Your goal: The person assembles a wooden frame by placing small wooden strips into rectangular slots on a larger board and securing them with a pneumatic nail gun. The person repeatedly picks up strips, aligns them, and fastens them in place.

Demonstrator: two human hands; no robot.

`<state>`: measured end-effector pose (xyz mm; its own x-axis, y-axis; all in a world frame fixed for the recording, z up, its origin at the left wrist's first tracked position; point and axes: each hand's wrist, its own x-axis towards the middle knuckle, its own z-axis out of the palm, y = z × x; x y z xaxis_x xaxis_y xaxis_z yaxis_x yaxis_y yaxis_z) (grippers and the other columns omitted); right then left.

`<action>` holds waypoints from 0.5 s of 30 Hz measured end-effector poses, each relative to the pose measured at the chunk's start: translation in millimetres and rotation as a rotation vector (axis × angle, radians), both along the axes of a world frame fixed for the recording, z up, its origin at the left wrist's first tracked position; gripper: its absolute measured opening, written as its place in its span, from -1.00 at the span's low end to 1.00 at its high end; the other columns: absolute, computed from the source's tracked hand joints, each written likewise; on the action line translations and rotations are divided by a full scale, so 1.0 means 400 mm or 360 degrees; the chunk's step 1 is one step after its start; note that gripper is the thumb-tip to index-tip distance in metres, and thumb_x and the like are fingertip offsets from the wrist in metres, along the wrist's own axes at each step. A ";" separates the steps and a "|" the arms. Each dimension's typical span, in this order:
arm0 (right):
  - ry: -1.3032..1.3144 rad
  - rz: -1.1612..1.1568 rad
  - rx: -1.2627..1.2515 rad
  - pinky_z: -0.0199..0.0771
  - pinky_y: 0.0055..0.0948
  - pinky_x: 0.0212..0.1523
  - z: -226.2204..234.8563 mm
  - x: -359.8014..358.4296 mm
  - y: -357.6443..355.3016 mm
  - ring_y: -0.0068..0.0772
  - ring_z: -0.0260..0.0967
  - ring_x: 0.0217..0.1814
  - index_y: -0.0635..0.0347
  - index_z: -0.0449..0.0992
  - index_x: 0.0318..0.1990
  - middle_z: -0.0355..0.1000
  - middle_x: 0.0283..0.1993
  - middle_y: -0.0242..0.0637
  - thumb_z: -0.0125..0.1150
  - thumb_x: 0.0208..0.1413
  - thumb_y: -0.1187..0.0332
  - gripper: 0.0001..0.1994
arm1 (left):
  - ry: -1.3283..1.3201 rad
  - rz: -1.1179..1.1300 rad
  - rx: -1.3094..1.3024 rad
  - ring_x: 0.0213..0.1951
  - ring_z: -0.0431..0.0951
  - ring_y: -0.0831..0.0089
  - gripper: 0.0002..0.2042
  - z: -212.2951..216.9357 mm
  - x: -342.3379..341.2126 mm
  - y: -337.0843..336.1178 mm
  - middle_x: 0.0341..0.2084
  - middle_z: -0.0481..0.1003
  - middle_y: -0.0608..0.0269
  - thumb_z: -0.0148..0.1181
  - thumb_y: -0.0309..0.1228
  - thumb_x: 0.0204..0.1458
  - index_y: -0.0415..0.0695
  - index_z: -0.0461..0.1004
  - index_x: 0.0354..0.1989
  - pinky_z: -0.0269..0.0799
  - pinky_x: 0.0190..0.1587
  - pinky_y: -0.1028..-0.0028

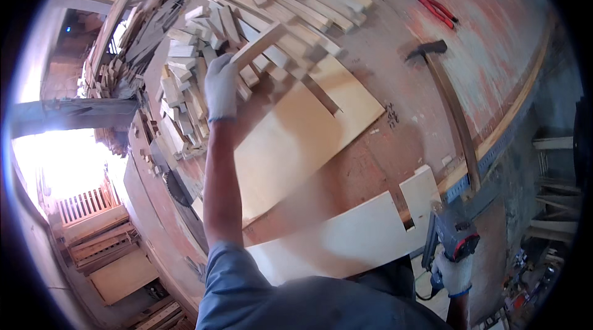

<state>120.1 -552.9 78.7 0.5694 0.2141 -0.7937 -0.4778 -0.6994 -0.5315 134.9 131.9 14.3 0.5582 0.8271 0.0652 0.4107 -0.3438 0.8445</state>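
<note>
A gloved left hand (222, 88) is pinching a wooden block (258, 43) jutting beyond its fingers (225, 62), the right hand (456, 273) gripping a power tool (454, 231).

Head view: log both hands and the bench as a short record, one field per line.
Left hand: white-gloved, holding a short, pale wooden strip
Right hand: white-gloved, gripping a dark power tool with red trim
Nearest the body: pale, slotted wooden panel
Mid-bench: second pale, slotted wooden sheet on the worn, reddish tabletop
Beyond the left forearm: pile of short, pale wooden blocks
Right side: hammer with dark head and brown handle
Far right: red-handled metal pliers
</note>
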 end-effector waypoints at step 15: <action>-0.0688 0.0493 0.0029 0.57 -0.36 -0.17 -0.017 -0.081 -0.053 -0.47 0.55 -0.18 0.23 0.54 -0.07 0.57 -0.18 -0.30 0.35 0.20 0.53 -0.82 | -0.0147 -0.0371 -0.1345 -0.04 0.64 0.31 -0.59 -0.081 -0.162 -0.543 -0.04 0.58 0.04 0.17 -0.30 0.35 -0.42 0.49 0.18 0.60 0.04 0.36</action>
